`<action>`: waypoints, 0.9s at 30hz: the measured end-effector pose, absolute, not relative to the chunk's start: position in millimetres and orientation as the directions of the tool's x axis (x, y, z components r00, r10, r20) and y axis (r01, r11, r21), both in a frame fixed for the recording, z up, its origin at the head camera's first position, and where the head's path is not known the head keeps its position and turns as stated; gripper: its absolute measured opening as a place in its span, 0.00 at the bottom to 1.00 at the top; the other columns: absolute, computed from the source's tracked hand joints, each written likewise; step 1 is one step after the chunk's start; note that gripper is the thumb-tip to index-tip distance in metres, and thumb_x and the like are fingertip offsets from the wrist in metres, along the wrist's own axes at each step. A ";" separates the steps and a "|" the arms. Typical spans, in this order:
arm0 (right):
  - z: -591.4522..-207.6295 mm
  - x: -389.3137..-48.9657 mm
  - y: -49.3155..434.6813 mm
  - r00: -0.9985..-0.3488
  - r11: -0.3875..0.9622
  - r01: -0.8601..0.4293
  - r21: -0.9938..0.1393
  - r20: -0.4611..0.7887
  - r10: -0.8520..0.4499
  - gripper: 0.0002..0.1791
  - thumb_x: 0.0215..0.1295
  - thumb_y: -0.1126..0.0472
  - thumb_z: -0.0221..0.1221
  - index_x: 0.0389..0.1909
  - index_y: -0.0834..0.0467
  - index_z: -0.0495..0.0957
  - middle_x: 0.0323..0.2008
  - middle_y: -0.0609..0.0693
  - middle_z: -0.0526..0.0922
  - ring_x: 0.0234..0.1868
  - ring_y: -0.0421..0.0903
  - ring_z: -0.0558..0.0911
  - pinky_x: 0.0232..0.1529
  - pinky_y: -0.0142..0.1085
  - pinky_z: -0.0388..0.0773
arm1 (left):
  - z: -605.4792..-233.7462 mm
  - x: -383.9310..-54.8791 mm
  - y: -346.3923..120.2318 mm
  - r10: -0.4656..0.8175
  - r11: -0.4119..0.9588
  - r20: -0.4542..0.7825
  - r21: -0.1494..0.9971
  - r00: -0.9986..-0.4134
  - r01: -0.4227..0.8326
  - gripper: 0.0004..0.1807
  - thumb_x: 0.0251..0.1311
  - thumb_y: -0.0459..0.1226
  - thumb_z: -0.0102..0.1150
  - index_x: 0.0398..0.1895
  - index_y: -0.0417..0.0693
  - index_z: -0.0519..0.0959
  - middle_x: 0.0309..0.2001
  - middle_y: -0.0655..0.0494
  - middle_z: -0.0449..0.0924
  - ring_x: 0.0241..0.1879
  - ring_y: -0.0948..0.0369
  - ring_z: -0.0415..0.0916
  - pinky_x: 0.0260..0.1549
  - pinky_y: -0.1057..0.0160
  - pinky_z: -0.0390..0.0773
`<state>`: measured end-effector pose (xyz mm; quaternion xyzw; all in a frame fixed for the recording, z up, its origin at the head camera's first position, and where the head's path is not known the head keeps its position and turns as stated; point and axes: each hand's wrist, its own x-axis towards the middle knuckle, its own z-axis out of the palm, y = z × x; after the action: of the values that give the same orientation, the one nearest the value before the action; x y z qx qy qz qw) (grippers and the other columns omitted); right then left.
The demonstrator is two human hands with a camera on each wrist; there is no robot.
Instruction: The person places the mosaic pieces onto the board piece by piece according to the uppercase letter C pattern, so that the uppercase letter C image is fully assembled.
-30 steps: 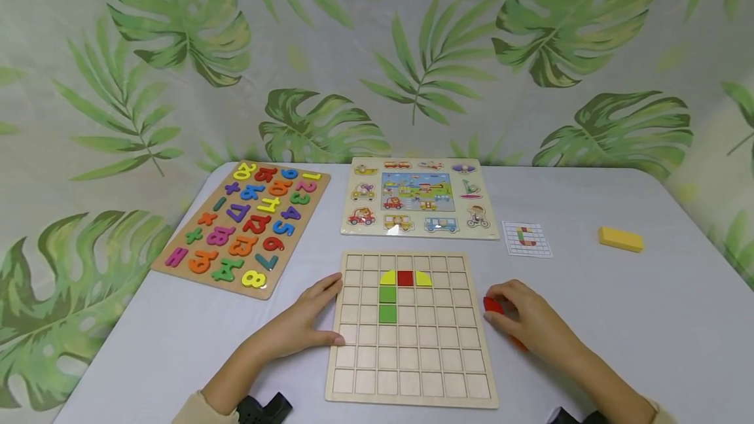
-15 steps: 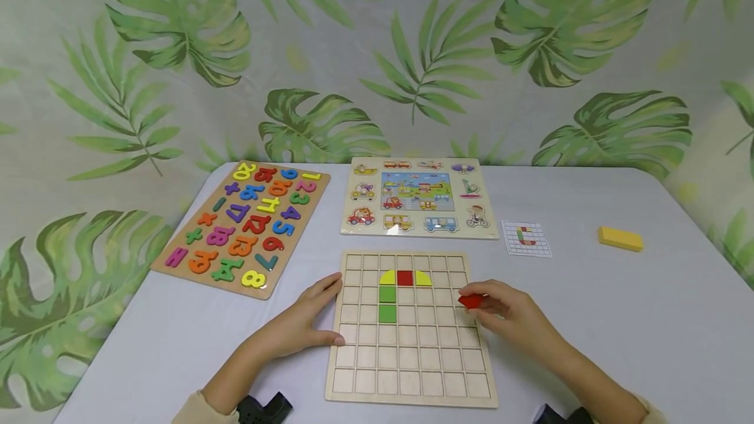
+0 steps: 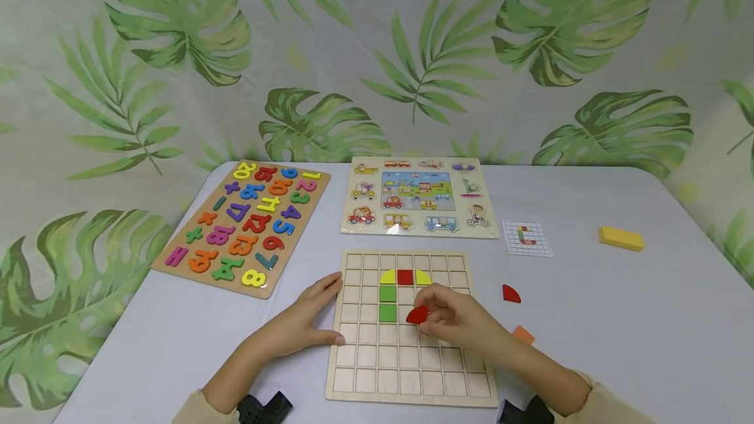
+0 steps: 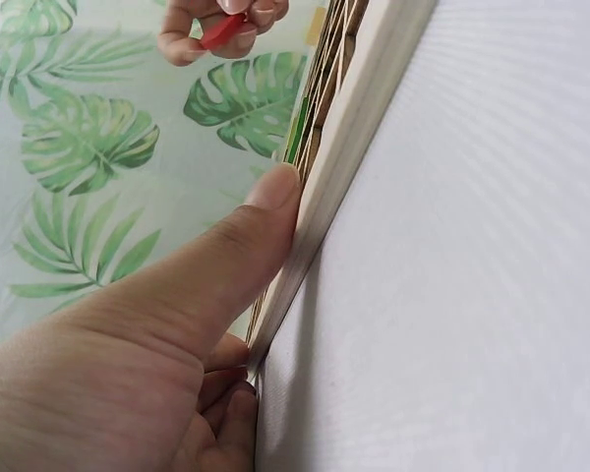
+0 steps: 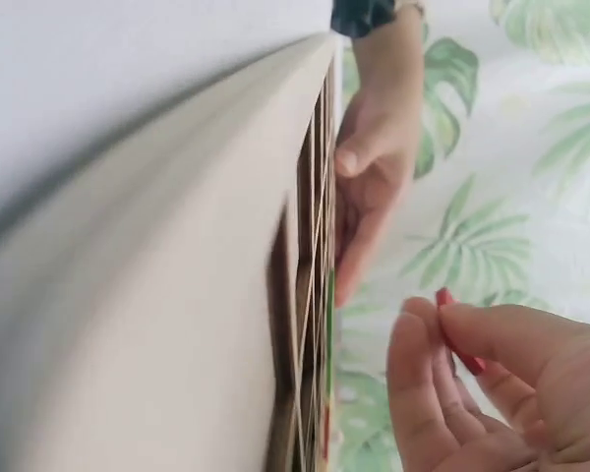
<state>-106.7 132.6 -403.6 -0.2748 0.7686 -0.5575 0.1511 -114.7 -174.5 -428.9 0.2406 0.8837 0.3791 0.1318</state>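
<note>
Between the fingertips and thumb of my right hand [image 3: 462, 319] is a red quarter-circle piece [image 3: 417, 315], held tilted over the middle of a wooden grid board [image 3: 406, 381]. Two yellow quarter-circles [image 3: 423, 278] flank a red square [image 3: 404, 278] in an upper row of the board; two green squares [image 3: 387, 294] run down below the left one. My left hand [image 3: 303, 319] rests against the board's left edge, thumb and fingers spread apart. In the left wrist view, its thumb [image 4: 270, 192] presses on the rim. The right wrist view shows the red piece [image 5: 460, 334] pinched above the grid.
Right of the board lie another red quarter-circle [image 3: 511, 294] and an orange piece [image 3: 523, 335], partly behind my forearm. Farther back are a pattern card [image 3: 527, 239], a yellow block [image 3: 621, 239] and a vehicle puzzle board [image 3: 489, 231]. A number puzzle board [image 3: 235, 285] sits at left.
My right hand has carried the red quarter-circle leftward from the table onto the area over the grid, uncovering the other red piece and the orange one. The left hand stays put.
</note>
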 end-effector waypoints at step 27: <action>-416.3 -111.5 102.0 -0.751 0.450 -0.408 -0.794 0.012 -0.660 0.16 0.60 0.65 0.55 0.49 0.51 0.76 0.32 0.40 0.73 0.29 0.38 0.70 0.29 0.29 0.70 | -431.3 -116.3 -174.8 0.529 0.598 -0.047 0.729 -0.847 0.333 0.52 0.42 0.53 0.65 0.69 0.45 0.51 0.70 0.55 0.42 0.67 0.56 0.38 0.60 0.51 0.49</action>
<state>-111.5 102.0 -416.3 -0.3185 0.8380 -0.4164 0.1511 -116.3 -174.8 -431.3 0.2436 0.8843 0.3763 0.1304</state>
